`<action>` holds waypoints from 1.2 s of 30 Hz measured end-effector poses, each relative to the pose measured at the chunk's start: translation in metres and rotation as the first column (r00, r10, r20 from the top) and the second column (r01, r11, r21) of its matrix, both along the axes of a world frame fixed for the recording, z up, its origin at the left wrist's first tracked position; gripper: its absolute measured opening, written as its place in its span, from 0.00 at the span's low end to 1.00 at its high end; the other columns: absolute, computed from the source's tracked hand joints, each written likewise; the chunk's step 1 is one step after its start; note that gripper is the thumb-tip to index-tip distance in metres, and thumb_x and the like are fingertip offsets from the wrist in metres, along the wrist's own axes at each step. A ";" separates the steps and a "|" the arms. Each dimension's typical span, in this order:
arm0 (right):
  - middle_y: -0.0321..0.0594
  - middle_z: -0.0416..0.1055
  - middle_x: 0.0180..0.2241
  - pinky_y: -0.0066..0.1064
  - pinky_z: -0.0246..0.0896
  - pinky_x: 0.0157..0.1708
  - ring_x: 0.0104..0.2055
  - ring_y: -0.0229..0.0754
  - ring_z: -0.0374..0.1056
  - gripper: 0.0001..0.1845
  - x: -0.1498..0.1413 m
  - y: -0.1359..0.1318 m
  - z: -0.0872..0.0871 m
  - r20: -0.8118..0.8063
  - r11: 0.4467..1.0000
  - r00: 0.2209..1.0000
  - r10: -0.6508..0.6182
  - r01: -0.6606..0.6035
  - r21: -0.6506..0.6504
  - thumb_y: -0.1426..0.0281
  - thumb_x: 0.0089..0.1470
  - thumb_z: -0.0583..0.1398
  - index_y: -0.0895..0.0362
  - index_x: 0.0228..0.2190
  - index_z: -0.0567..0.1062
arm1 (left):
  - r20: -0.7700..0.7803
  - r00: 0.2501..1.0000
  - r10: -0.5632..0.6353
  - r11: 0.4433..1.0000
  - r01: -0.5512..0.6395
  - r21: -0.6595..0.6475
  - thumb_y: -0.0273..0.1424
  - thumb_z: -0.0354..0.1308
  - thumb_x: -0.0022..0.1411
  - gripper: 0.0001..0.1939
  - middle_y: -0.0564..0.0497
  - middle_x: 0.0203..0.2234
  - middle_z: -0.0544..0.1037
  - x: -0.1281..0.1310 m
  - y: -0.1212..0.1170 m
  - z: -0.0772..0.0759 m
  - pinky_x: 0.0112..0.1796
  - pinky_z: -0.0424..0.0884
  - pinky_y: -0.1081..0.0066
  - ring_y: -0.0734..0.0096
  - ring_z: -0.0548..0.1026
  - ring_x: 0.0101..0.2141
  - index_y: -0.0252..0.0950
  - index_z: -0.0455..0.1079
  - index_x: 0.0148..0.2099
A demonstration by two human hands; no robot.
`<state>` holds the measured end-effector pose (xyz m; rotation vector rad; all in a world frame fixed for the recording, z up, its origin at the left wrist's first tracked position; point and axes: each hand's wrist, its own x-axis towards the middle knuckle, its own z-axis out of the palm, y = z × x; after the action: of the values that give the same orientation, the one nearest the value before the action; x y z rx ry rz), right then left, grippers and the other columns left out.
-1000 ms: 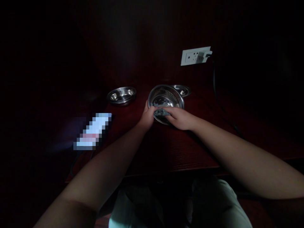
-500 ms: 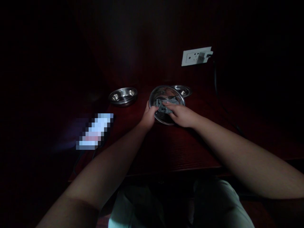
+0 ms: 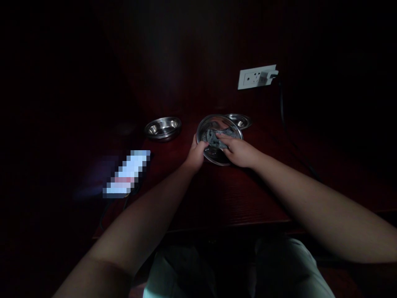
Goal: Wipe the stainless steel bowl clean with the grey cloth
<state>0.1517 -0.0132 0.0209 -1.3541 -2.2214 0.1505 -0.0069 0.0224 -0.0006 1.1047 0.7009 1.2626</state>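
A shiny metal bowl [image 3: 218,160] is tilted toward me at the middle of the dark red table. My left hand [image 3: 196,154] grips its left rim, thumb over the edge and the other fingers mostly hidden behind it. Inside the bowl, my right hand [image 3: 239,151] presses a crumpled grey-green cloth [image 3: 213,139] against the inner wall, its fingers closed on the fabric. Partly covered by this bowl, another metal dish [image 3: 242,121] lies just behind and to the right.
Stacked metal bowls [image 3: 163,127] stand to the left on the table [image 3: 198,207]. Nearer me lies a lit, pixelated phone [image 3: 127,174] with a cable. A white wall socket [image 3: 257,77] holds a plug, its black cord [image 3: 281,103] hanging down at the right.
The cloth has shifted and bunched differently under my right fingers inside the bowl. My left hand keeps its hold on the rim. The whole view has moved slightly.
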 end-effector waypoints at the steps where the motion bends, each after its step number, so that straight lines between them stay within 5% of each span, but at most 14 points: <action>1: 0.46 0.60 0.61 0.47 0.49 0.63 0.64 0.49 0.53 0.24 0.000 0.000 0.000 -0.002 1.000 1.000 0.005 -0.005 0.002 0.78 0.53 0.53 0.59 0.52 0.70 | 0.001 1.000 0.001 1.000 -0.001 0.001 0.29 0.55 0.50 0.24 0.48 0.46 0.74 0.000 0.000 0.000 0.50 0.68 0.56 0.55 0.69 0.52 0.39 0.64 0.51; 14: 0.44 0.66 0.57 0.48 0.51 0.61 0.61 0.49 0.58 0.26 -0.002 -0.007 0.004 -0.046 0.994 0.993 0.104 -0.105 -0.014 0.78 0.52 0.53 0.55 0.53 0.70 | -0.009 1.000 0.015 1.000 -0.015 -0.021 0.31 0.55 0.50 0.23 0.50 0.42 0.74 -0.001 0.002 -0.004 0.51 0.66 0.56 0.58 0.70 0.50 0.40 0.63 0.51; 19: 0.46 0.76 0.40 0.41 0.64 0.47 0.42 0.45 0.71 0.17 -0.002 -0.010 0.010 -0.048 0.991 0.992 0.118 -0.120 -0.057 0.76 0.53 0.52 0.59 0.42 0.75 | -0.038 0.999 0.026 1.000 -0.026 0.004 0.32 0.55 0.51 0.22 0.48 0.43 0.74 -0.002 0.001 -0.002 0.50 0.67 0.56 0.58 0.70 0.49 0.40 0.63 0.51; 25: 0.41 0.72 0.29 0.33 0.61 0.36 0.31 0.39 0.66 0.09 -0.004 -0.013 0.014 -0.097 0.988 0.986 0.138 -0.144 -0.061 0.75 0.53 0.52 0.60 0.31 0.73 | -0.063 0.997 0.047 0.999 -0.046 0.028 0.32 0.55 0.51 0.21 0.49 0.43 0.74 -0.001 0.003 -0.003 0.51 0.66 0.57 0.59 0.70 0.49 0.40 0.64 0.50; 36: 0.37 0.67 0.24 0.31 0.56 0.30 0.26 0.37 0.61 0.06 -0.006 -0.016 0.014 -0.112 0.984 0.981 0.159 -0.167 -0.069 0.70 0.54 0.55 0.59 0.28 0.70 | -0.038 0.998 0.042 0.998 -0.040 0.057 0.33 0.55 0.51 0.23 0.48 0.44 0.74 -0.001 0.004 -0.005 0.51 0.65 0.59 0.59 0.70 0.49 0.40 0.63 0.51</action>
<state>0.1459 -0.0291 0.0354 -1.1736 -2.2558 0.3630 -0.0075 0.0261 -0.0051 1.1689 0.7249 1.3052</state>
